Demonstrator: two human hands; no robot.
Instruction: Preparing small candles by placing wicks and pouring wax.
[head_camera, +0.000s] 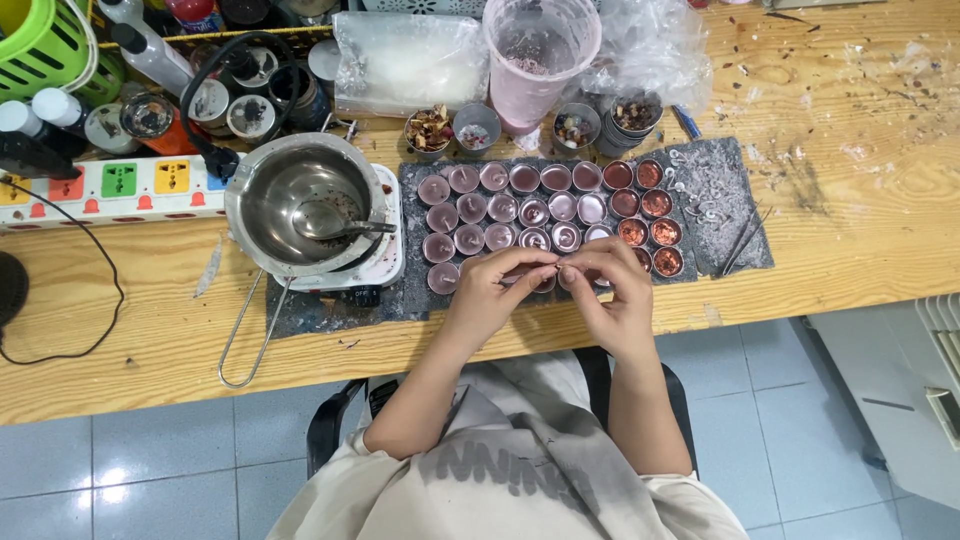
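At far left I see a green slotted basket (40, 45) in the table corner, and below it a white power strip (110, 188) whose long axis runs left to right, carrying red, green, yellow and blue socket panels. Next comes a steel pouring pot (300, 205) on a white hot plate (385, 262); a spoon lies inside the pot, and its wire handle (245, 335) points toward the near table edge. A dark mat (720, 195) follows, holding rows of small round cups (520, 210), pinkish at left and reddish-brown at right. Behind the mat stand a clear plastic bag (410, 60) and a tall translucent pink-stained cup (540, 55). Both hands meet at the near edge of the mat. The left hand (490, 295) has thumb and forefinger pinched shut; the right hand (615, 295) is pinched likewise, fingertips touching those of the left. Between them I see a small thin item (557, 268), long axis roughly left to right, too small to identify. Thin metal tweezers (745, 240) lie on the mat's right end.
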